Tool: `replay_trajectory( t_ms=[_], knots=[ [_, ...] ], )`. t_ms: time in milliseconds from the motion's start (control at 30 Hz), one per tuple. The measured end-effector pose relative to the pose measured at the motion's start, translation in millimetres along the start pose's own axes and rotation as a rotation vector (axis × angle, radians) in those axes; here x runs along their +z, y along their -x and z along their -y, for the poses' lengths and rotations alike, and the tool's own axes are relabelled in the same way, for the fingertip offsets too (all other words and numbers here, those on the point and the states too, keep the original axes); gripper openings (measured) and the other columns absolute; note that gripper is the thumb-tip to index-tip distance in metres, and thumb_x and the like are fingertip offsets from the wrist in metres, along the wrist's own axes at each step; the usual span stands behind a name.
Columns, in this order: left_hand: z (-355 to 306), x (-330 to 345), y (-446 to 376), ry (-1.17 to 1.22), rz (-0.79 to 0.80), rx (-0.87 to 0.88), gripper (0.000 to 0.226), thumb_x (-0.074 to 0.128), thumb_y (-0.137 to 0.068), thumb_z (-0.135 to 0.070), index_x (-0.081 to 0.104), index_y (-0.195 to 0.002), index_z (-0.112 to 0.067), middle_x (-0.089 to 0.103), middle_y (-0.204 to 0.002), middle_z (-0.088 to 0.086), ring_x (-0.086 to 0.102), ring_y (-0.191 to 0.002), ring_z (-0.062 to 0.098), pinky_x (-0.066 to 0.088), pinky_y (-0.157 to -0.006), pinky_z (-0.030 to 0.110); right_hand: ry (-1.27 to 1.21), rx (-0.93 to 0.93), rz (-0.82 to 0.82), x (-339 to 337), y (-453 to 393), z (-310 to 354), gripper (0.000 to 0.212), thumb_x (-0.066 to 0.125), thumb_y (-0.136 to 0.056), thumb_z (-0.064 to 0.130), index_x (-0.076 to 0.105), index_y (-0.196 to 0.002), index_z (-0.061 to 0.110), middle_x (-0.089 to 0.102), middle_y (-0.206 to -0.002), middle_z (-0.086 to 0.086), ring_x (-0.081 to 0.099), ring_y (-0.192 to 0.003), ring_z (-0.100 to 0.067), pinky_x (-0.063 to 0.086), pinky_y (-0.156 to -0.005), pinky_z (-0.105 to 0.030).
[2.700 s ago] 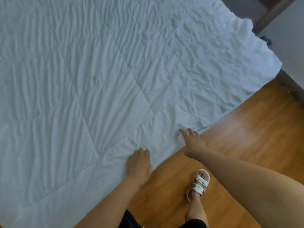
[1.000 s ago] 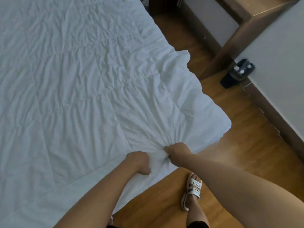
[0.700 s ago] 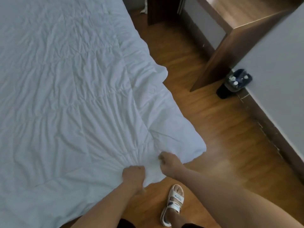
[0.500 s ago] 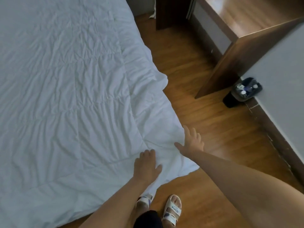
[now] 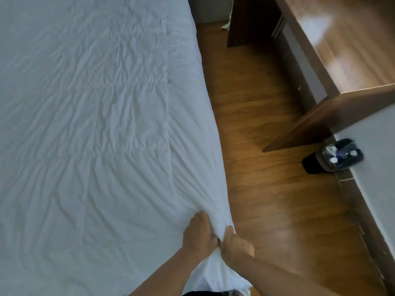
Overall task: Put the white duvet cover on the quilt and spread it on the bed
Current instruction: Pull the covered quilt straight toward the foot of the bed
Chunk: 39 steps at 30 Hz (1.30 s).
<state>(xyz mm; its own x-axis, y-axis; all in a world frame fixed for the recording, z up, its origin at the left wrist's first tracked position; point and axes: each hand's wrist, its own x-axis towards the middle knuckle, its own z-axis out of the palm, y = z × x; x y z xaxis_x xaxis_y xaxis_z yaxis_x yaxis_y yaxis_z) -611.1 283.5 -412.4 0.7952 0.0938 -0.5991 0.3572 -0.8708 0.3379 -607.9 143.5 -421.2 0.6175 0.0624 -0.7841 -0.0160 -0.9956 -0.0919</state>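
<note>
both hands, left [image 5: 199, 233] and right [image 5: 236, 245], pinch the duvet [image 5: 96, 124] corner (bunched) at the bed's edge above the floor [image 5: 267, 189].

1. Only one view is being provided, taken by a wide-angle camera worn on the person's head.
2. The scene is being viewed from above, with the lens being aimed forward and steeply down along the right-hand edge of the bed.
3. The near corner of the white duvet cover [image 5: 89, 133] is being framed close in, at arm's reach, beside the left hand [image 5: 198, 236] and right hand [image 5: 236, 245] near the bottom edge.
4. The wooden floor [image 5: 267, 199] and a wooden desk [image 5: 350, 60] are being caught on the right side, farther off.
5. Straight lines are being bent toward the frame's edges by the wide lens.
</note>
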Motion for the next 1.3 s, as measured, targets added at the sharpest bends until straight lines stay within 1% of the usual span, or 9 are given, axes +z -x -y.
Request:
replay_trajectory(
  t_ms=[100,167,267,400,500,767,933,1100,1300],
  knots=[
    [-13,5,-4,0.018,0.032,-0.114,0.063,0.065,-0.080,-0.049,0.039,-0.128,-0.018,0.050,-0.124,-0.002,0.057,-0.109,0.019,0.053,-0.086,0.034,-0.121,-0.003,0.266,-30,-17,-4,0.067,0.051,-0.086,0.050,0.033,-0.139,0.012,0.056,-0.113,0.000,0.055,-0.096,-0.021,0.049,-0.085,-0.034],
    [-23,-6,-13,-0.016,0.116,-0.190,0.076,0.067,-0.082,-0.044,0.034,-0.143,-0.012,0.047,-0.136,0.002,0.057,-0.120,0.020,0.052,-0.093,0.033,-0.088,-0.079,0.321,-63,-29,-9,0.092,0.054,-0.074,0.062,0.026,-0.148,0.015,0.053,-0.126,0.001,0.055,-0.108,-0.019,0.051,-0.095,-0.035],
    [-47,-45,-34,-0.033,0.245,-0.282,0.065,0.060,-0.091,-0.040,0.038,-0.146,-0.012,0.048,-0.144,0.004,0.054,-0.130,0.023,0.047,-0.099,0.032,0.016,-0.127,0.120,-144,-45,-23,0.073,0.053,-0.090,0.041,0.023,-0.152,0.016,0.045,-0.145,-0.005,0.047,-0.133,-0.027,0.043,-0.106,-0.038],
    [-105,-120,-61,-0.058,0.185,-0.333,0.033,0.047,-0.099,-0.035,0.057,-0.124,-0.016,0.060,-0.117,0.000,0.061,-0.113,0.020,0.047,-0.084,0.028,0.118,-0.216,-0.142,-275,-60,-50,0.048,0.050,-0.094,0.022,0.035,-0.139,0.018,0.052,-0.134,-0.006,0.052,-0.123,-0.027,0.045,-0.101,-0.040],
    [-157,-168,-70,-0.004,0.041,-0.338,0.016,0.045,-0.101,-0.034,0.052,-0.105,-0.020,0.053,-0.094,-0.007,0.058,-0.090,0.012,0.040,-0.070,0.023,0.218,-0.292,-0.196,-358,-57,-81,0.044,0.049,-0.094,0.021,0.036,-0.136,0.016,0.051,-0.131,-0.008,0.052,-0.119,-0.029,0.043,-0.094,-0.041],
    [-254,-256,-69,0.019,-0.181,-0.370,0.020,0.046,-0.097,-0.029,0.047,-0.079,-0.020,0.054,-0.078,-0.004,0.048,-0.065,0.009,0.032,-0.054,0.023,0.287,-0.423,-0.271,-499,-49,-127,0.043,0.047,-0.100,0.024,0.039,-0.142,0.018,0.053,-0.132,-0.006,0.057,-0.114,-0.025,0.053,-0.098,-0.042],
    [-266,-304,-83,0.058,-0.316,-0.337,0.023,0.048,-0.101,-0.035,0.064,-0.102,-0.019,0.070,-0.094,-0.002,0.066,-0.081,0.014,0.047,-0.065,0.025,0.384,-0.481,-0.325,-539,-69,-125,0.044,0.043,-0.104,0.039,0.042,-0.145,0.021,0.055,-0.138,-0.002,0.055,-0.124,-0.024,0.048,-0.107,-0.042],
    [-251,-356,-131,0.108,-0.377,-0.318,0.021,0.049,-0.101,-0.038,0.063,-0.102,-0.023,0.066,-0.088,-0.008,0.062,-0.075,0.011,0.044,-0.061,0.020,0.458,-0.503,-0.328,-580,-110,-87,0.037,0.040,-0.104,0.041,0.056,-0.132,0.022,0.059,-0.125,0.001,0.057,-0.114,-0.020,0.049,-0.103,-0.039],
    [-211,-445,-238,0.150,-0.363,-0.298,0.021,0.048,-0.098,-0.034,0.064,-0.099,-0.020,0.068,-0.090,-0.005,0.064,-0.077,0.013,0.047,-0.062,0.026,0.501,-0.480,-0.308,-665,-195,-11,0.036,0.039,-0.105,0.039,0.056,-0.131,0.020,0.060,-0.123,0.000,0.058,-0.112,-0.020,0.049,-0.102,-0.039]
  ],
)
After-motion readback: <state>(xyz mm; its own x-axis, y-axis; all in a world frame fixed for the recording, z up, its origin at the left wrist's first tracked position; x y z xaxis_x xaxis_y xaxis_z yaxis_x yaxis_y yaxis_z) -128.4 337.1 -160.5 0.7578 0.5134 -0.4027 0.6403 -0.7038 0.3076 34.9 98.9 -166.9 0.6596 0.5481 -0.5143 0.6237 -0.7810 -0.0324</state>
